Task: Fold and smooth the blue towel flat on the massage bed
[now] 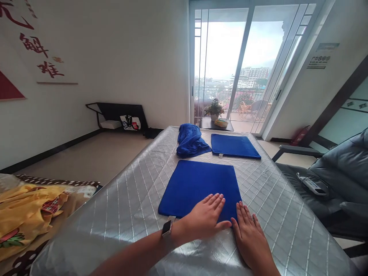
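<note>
A flat blue folded cloth (201,182) lies on the silver quilted cover (129,203) in front of me. My left hand (207,216), with a watch (166,228) on its wrist, rests flat on the cloth's near right part, thumb pointing right. My right hand (247,232) lies flat at the cloth's near right corner, its fingers along the right edge. Both hands have their fingers stretched out and grasp nothing. Further back is a second flat blue cloth (235,146) with a small white tag. Beside it on the left sits a crumpled blue cloth (191,141).
A dark armchair (330,172) with a power strip (313,184) on it stands at the right. Yellow fabric (28,211) lies at the lower left. Behind the covered surface, a small table holds a potted plant (214,109) before a glass sliding door (221,57).
</note>
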Motion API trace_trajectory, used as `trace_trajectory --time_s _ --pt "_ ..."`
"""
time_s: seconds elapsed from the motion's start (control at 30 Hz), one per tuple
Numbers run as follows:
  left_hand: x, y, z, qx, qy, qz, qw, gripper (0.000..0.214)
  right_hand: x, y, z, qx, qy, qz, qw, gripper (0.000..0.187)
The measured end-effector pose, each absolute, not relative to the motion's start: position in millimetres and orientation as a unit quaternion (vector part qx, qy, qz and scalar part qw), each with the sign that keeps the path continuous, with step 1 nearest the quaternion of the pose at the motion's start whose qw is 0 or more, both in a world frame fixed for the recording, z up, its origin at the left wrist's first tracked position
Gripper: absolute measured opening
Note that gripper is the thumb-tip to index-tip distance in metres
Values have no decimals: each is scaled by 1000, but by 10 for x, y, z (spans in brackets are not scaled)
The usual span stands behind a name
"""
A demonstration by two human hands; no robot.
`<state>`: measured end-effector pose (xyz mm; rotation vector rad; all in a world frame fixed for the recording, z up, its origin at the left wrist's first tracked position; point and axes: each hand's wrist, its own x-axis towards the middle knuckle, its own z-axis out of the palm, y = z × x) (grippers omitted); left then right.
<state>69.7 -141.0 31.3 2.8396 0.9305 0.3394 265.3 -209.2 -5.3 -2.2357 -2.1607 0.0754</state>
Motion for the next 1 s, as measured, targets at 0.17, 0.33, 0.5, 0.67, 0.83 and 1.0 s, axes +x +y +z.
trace_trajectory --time_s 0.17,0.33,0.5,0.67,0.83,1.0 --pt "1204 -1346 210 950 264 136 97 74 2650 -2123 -10 -705 -709 22 14 60" --pt "949 -1337 130 945 290 119 90 74 2629 -2118 -10 -723 -690 26 17 64" --pt "408 -1351 132 930 350 92 62 69 2619 -2110 -51 -727 -686 22 27 66" --pt "-243 -1436 -6 883 461 81 15 69 2625 -2119 -73 -725 -689 12 22 68" --pt "-607 -1569 -144 849 521 85 -9 71 2658 -2114 -64 -722 -691 14 12 68" --pt "-588 -1608 -162 848 522 97 -16 71 2693 -2103 -65 -722 -691 19 14 68"
